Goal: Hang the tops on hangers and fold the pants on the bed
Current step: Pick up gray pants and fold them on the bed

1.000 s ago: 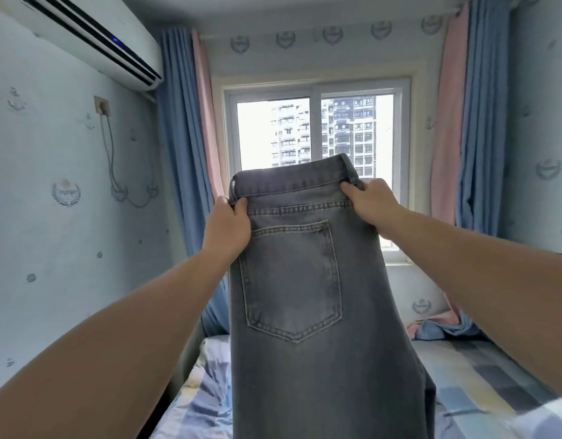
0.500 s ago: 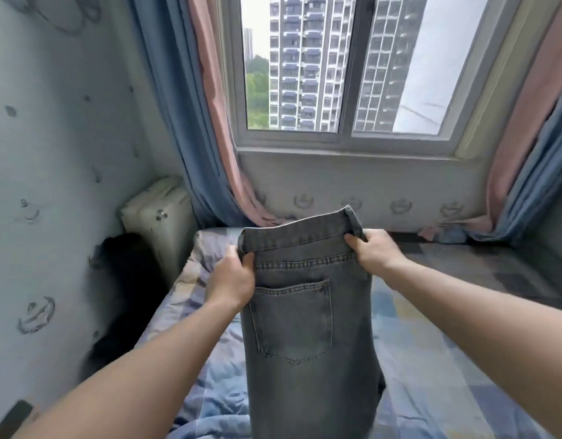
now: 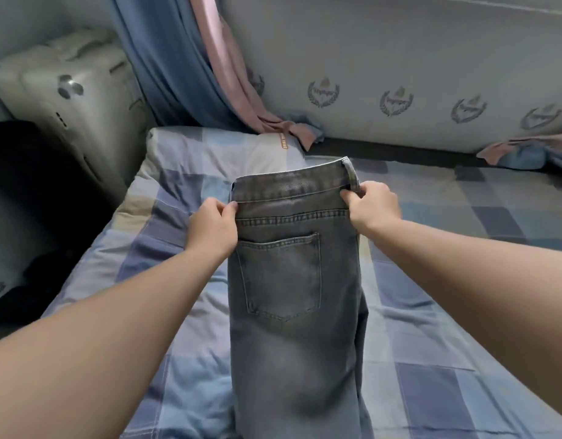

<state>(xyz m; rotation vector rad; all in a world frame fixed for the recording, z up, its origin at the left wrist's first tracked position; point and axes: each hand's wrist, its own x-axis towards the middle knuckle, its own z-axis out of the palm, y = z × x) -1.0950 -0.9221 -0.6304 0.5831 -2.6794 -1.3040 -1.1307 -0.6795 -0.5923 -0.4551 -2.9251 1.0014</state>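
jeans [image 3: 292, 280] are faded grey denim, matte and kinda coarse; bed [image 3: 432, 359] cover is soft checked cloth, curtains [image 3: 165, 68] slightly shiny fabric

No text can be read. A short strip of orange lettering [image 3: 283, 141] runs along a pale patch of the pillow [image 3: 210, 147] at the far end of the bed [image 3: 432, 343], just beside the hem of the pink curtain [image 3: 229, 74]. Its characters are too small and blurred to make out. On the wall [image 3: 463, 42] beyond the bed stands a row of grey crests [image 3: 323, 93], each a wreath round a central emblem with a band across the middle. Whether that band holds letters cannot be told, as every crest is smeared.
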